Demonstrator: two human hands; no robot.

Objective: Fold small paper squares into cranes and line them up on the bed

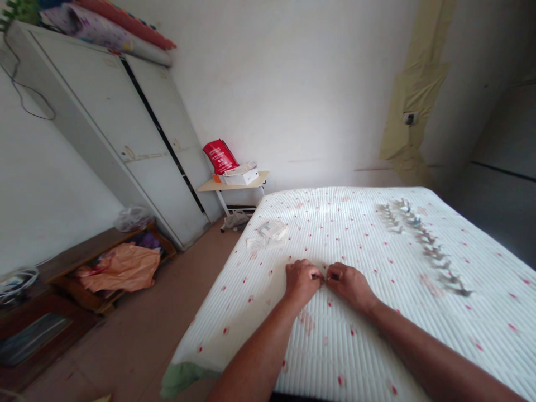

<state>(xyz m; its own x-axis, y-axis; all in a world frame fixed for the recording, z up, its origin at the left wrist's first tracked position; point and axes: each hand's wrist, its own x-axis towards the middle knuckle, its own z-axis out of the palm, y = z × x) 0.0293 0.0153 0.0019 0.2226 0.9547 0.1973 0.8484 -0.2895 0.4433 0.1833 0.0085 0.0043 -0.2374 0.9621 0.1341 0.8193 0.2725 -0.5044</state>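
Observation:
Both of my hands rest on a white quilted mattress (377,312) dotted with small red marks. My left hand (302,281) and my right hand (349,285) are closed, fingertips pinched together around a tiny piece between them that is too small to name. Beyond my hands lies a small stack of pale folded papers (270,231). To the right, a long row of small grey folded figures (422,240) runs diagonally across the mattress.
A tall grey wardrobe (125,139) stands at the left with rolled mats on top. A small table (234,184) holds a red bag (220,156) and boxes. A low wooden bench (84,262) carries an orange bag. Brown floor lies left of the bed.

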